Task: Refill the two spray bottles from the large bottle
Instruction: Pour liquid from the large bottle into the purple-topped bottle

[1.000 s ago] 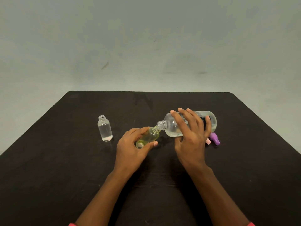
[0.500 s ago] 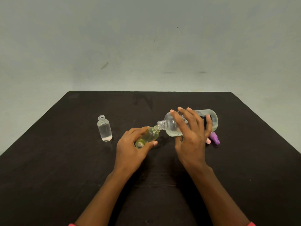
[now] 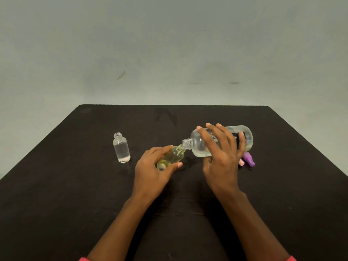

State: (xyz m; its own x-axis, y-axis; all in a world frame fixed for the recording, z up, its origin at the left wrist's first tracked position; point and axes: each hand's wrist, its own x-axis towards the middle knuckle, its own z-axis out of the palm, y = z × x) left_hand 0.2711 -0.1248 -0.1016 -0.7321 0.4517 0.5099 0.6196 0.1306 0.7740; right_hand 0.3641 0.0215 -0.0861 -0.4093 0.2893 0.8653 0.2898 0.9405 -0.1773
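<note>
Right hand [image 3: 222,161] grips tilted large bottle [image 3: 199,146]

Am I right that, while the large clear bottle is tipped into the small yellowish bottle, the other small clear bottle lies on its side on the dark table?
Not quite: in the head view the other small clear bottle stands upright on the dark table; the large clear bottle is tipped into the small yellowish bottle.
</note>
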